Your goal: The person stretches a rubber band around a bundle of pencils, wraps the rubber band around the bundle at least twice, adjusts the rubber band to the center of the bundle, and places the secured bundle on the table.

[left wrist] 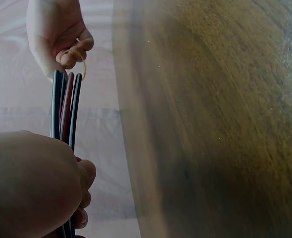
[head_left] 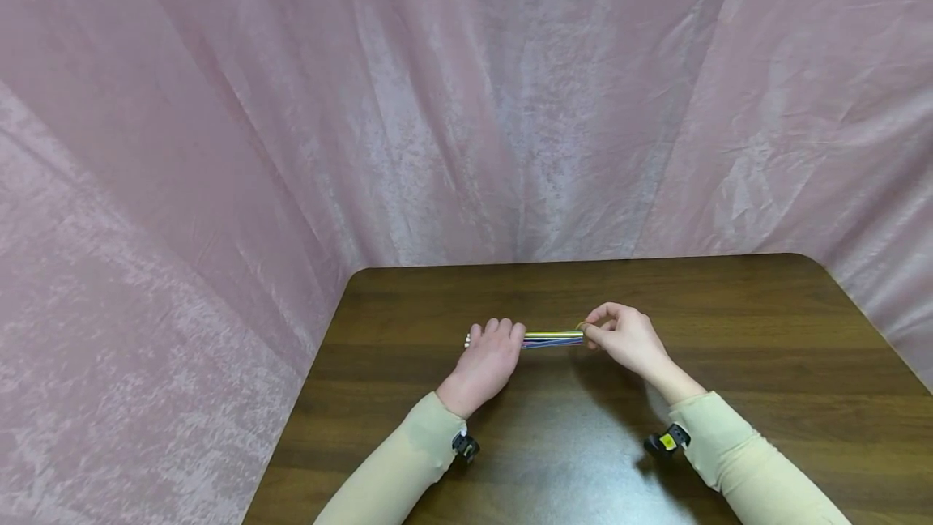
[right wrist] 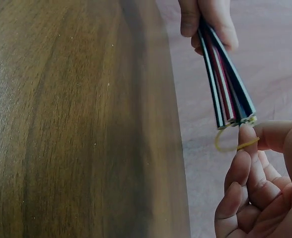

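A bundle of slim, pencil-like coloured sticks lies crosswise between my hands, above the table. My left hand grips it toward its left end, where small white tips show past the fingers. At the bundle's right end, my right hand holds a thin yellow rubber band at its fingertips. The band hangs in a loose loop beside the stick ends in the right wrist view. Dark, red and white-striped sticks fan slightly apart toward the right hand in the left wrist view. My left palm hides the bundle's other part.
A brown wooden table with rounded far corners spreads beneath both hands. Pink velvety curtains hang behind it and along the left side. Small dark camera units sit at the cuffs of both pale sleeves.
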A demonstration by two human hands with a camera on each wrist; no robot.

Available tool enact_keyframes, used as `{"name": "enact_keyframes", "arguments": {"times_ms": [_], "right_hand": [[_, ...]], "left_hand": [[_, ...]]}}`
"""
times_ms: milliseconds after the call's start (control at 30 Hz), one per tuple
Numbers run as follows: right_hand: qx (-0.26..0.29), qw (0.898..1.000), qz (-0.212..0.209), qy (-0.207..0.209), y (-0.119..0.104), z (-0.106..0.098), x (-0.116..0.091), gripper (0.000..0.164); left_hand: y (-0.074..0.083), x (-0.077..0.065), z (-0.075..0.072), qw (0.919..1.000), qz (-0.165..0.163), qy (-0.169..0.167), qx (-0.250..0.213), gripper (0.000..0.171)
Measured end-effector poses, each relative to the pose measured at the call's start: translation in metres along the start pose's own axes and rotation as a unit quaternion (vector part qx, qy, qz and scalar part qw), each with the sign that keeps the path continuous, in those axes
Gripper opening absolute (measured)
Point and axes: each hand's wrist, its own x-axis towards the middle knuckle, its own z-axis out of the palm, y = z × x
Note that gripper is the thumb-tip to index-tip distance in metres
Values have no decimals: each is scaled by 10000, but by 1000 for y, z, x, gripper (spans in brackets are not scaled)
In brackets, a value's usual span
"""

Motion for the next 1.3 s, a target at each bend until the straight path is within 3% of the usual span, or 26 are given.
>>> {"name": "enact_keyframes", "arguments": {"times_ms": [200, 333, 533, 700, 833, 1000, 1167, 1300], "right_hand": [[174, 9998, 46, 29, -1, 2, 1, 16], [822, 9966, 75, 25, -1, 4, 3, 17], [2358, 9713, 193, -239, 1, 7, 3, 24], [2932, 9550, 246, -376, 3, 8, 1, 26], [2946, 9550, 144, -312, 6, 11, 2, 25], [2724, 9620, -85, -144, 8, 13, 1, 26], [2453, 9690, -285, -69, 8, 15, 1, 25], [2364, 9711, -327, -17, 8, 18, 1, 22]], "left_hand": [[2, 1, 2, 9989, -230, -195, -354, 8], [2, 2, 3, 9982, -291, -170, -487, 10], [2, 3, 4, 9953, -378, -171, -872, 15], [2, 5, 4, 9902, -540, -318, -1251, 27], [0, 6, 3, 9841, -628, -410, -1607, 34], [-2, 6, 5, 9803, -634, -387, -1832, 25], [-2, 6, 6, 9782, -678, -420, -1917, 20], [-2, 5, 5, 9817, -702, -397, -1725, 22]]}}
